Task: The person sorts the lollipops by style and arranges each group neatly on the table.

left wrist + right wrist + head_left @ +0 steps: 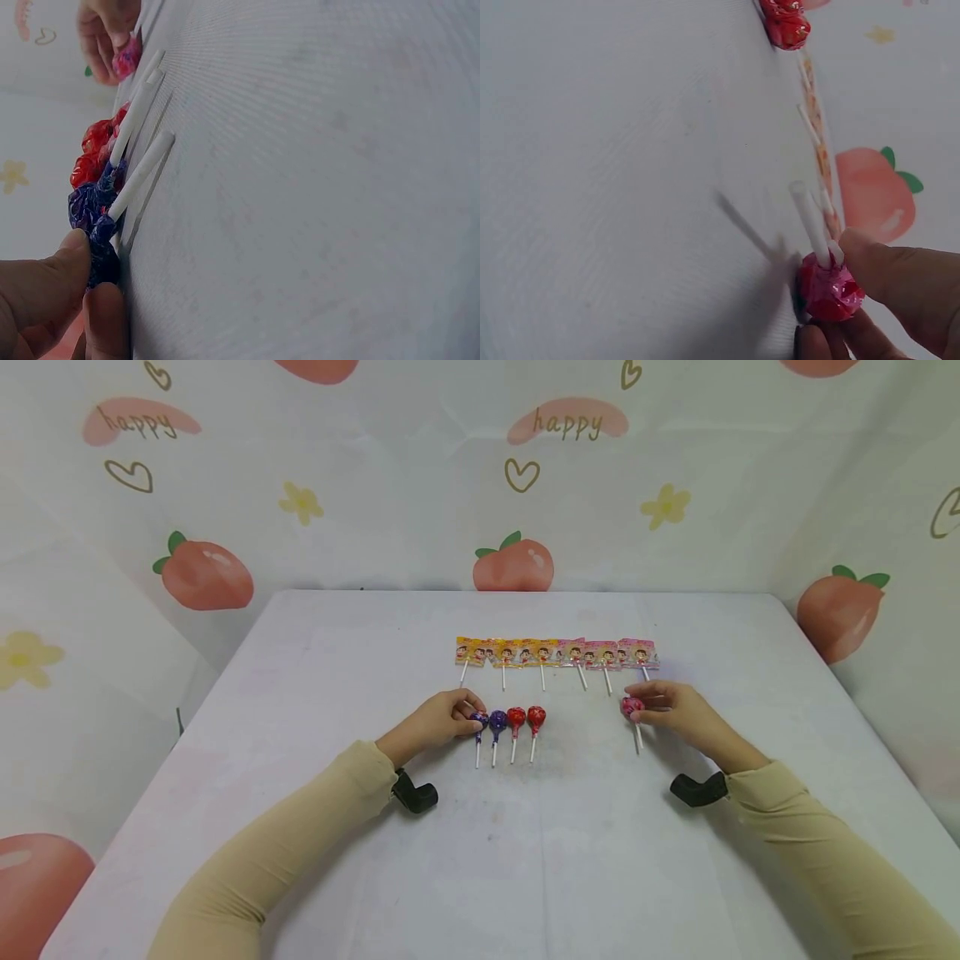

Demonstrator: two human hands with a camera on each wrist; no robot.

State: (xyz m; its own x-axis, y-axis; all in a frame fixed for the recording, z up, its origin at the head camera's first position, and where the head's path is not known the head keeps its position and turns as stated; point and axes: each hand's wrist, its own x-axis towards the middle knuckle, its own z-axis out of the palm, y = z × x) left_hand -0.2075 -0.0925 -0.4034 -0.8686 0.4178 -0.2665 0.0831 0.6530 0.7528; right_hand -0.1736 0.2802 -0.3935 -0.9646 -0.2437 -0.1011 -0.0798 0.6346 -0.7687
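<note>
In the head view, my left hand point(447, 717) pinches a purple-wrapped ball lollipop point(103, 259) between thumb and fingers, at the left end of a short row. Beside it lie another purple lollipop point(497, 722) and two red lollipops, one in the middle point(516, 717) and one at the right end point(536, 717), sticks pointing towards me. Farther right, my right hand point(675, 706) holds a pink-wrapped ball lollipop point(829, 289) by its head, close to the tabletop. Its white stick point(811, 225) points away from the fingers; whether a second stick lies behind it, I cannot tell.
Behind the short row runs a line of flat-wrapped lollipops, orange ones point(507, 652) on the left and pink ones point(602, 655) on the right. All lie on a white-covered table point(480, 860). A peach-patterned cloth point(405, 510) hangs behind.
</note>
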